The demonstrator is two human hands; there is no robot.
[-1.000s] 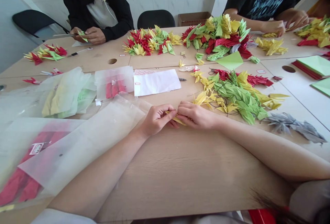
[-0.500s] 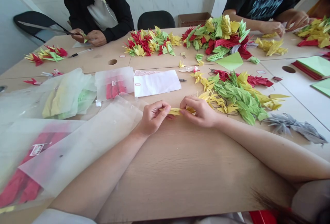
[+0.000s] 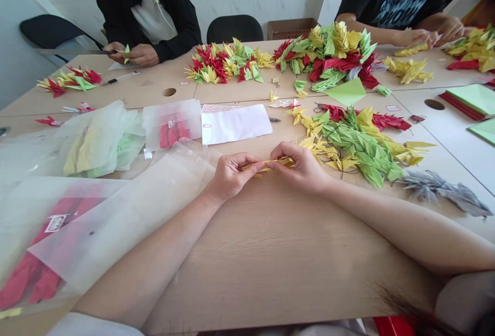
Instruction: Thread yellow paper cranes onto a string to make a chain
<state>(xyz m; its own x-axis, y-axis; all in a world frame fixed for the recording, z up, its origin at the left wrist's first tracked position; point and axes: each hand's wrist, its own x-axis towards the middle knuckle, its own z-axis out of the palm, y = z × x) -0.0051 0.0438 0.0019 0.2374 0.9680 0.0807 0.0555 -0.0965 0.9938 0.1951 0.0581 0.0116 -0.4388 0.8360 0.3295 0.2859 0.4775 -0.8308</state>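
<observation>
Both of my hands pinch a small piece of folded yellow paper above the near part of the table. My left hand has thumb and forefinger closed on its left end. Close beside it, my right hand grips the right end, and its fingers cover part of the paper. Just behind my right hand lie loose yellow folded papers. A green bundle of folded paper cranes with dark thread rests to the right of them.
Translucent bags with red, yellow and green contents spread over the left side. A white sheet lies ahead, a grey bundle at right. Farther back are crane piles and green paper stacks. Two people fold paper across the table.
My left fingers have shifted slightly right along the yellow paper, closer to my right hand, and the paper has turned a little. Across the table, the person at left has raised a green paper piece.
</observation>
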